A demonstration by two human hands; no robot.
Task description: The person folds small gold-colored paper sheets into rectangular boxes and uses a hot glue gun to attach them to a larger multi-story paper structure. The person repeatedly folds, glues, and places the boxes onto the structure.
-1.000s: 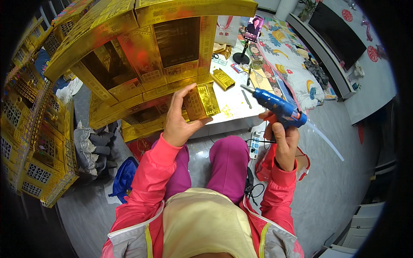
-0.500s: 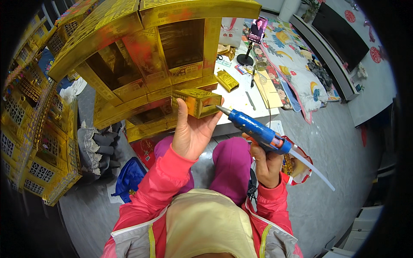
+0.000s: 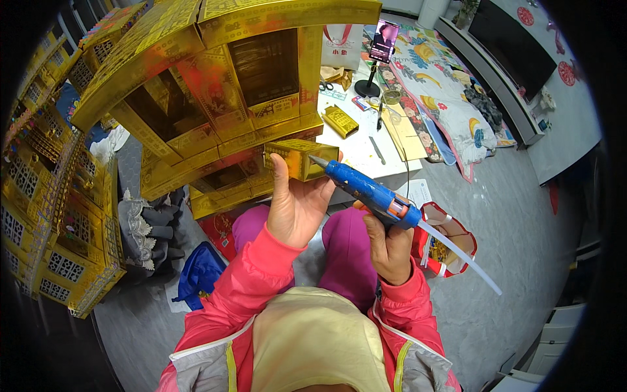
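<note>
My left hand (image 3: 297, 206) grips a small gold patterned paper box (image 3: 294, 159) from below, thumb on its left side and fingers behind the right. A blue hot glue gun (image 3: 369, 187) is in my right hand (image 3: 390, 247), its metal nozzle pointing left at the box's near face. From this view I cannot tell whether the nozzle touches the box. A white glue stick (image 3: 460, 257) sticks out of the gun's back end. Just beyond the box stands a large gold paper house (image 3: 215, 98) with dark window openings.
On the white table (image 3: 353, 151) lie another gold box (image 3: 340, 122), a grey knife (image 3: 377, 150) and scissors (image 3: 326, 85). A phone on a stand (image 3: 384, 42) rises at the back. More gold paper buildings (image 3: 65, 255) stand left. A red-and-white bag (image 3: 450, 228) sits on the floor right.
The glue gun has moved left, its nozzle now over the box's near face rather than at its right edge. The box has turned slightly in my left hand.
</note>
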